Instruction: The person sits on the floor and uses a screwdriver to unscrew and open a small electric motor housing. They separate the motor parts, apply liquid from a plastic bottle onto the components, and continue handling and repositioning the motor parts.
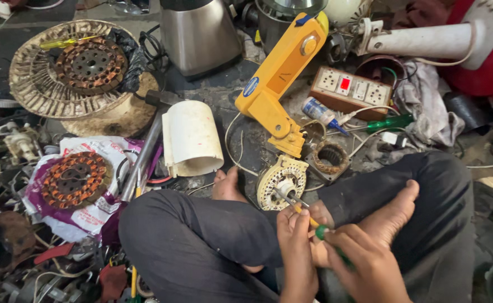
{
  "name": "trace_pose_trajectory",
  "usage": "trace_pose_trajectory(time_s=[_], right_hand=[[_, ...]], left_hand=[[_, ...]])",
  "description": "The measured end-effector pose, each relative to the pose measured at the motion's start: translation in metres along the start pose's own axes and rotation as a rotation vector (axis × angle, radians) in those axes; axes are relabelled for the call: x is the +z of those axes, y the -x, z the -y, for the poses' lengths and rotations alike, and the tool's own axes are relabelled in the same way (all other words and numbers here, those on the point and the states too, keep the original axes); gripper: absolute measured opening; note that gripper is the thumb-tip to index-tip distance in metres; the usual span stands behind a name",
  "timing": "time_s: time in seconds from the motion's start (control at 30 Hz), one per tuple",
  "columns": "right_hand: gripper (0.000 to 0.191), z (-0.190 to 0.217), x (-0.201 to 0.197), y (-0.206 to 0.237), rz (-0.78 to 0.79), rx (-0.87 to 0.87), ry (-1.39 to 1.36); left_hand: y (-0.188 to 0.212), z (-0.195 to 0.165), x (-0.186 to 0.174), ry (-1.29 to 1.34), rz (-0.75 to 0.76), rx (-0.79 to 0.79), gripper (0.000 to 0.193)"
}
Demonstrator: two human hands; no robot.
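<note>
Screwdriver [313,224] with green and yellow handle is gripped in the right hand [364,264], its tip on the cream motor plate [283,182] that lies on the floor between the feet; the left hand [294,235] closes narrow around the shaft; far behind stands a yellow tool arm [280,78]; at left lie copper windings [73,179].

The person wears dark charcoal trousers [201,241], creased at the knees. Both feet are bare. The left hand [296,230] and right hand [370,264] are bare, without gloves, rings or visible sleeves.
</note>
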State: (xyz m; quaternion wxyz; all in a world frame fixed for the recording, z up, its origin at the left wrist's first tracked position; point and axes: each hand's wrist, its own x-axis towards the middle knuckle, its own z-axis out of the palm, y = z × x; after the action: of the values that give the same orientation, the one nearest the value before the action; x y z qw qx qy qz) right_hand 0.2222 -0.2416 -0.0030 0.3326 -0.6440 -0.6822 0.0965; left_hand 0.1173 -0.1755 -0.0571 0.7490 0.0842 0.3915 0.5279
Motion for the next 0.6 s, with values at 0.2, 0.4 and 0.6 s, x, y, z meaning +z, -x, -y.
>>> trace_pose_trajectory(time_s=[0.2, 0.4, 0.6], right_hand=[[0.021, -0.008, 0.009, -0.005, 0.080, 0.474, -0.191], [0.028, -0.037, 0.008, -0.005, 0.114, 1.126, -0.968], [0.038, -0.041, -0.002, 0.001, 0.185, 0.846, -0.548]], left_hand=[[-0.001, -0.004, 0.001, -0.004, 0.002, -0.059, 0.021], [-0.004, 0.001, -0.001, -0.116, 0.020, 0.080, 0.023], [-0.003, -0.004, 0.004, -0.141, -0.010, -0.008, 0.034]])
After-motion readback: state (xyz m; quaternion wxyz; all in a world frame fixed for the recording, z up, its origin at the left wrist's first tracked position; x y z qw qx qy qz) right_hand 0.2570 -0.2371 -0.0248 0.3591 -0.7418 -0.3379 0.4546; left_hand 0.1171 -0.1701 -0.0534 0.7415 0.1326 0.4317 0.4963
